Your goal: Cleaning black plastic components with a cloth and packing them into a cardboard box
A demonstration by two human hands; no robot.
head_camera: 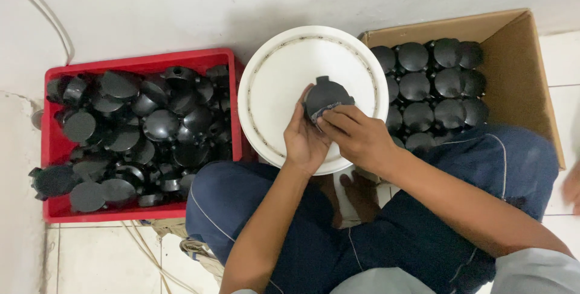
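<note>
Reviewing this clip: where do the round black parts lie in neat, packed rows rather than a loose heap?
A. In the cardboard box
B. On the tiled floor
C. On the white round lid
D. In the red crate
A. The cardboard box on the person's right holds black round parts set side by side in rows, while the red crate holds a jumbled heap, and both hands hold a single part over the white lid.

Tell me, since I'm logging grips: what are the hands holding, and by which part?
Both hands hold one round black plastic part. The left hand cups its lower left edge; the right hand presses fingers on its lower right face.
</note>
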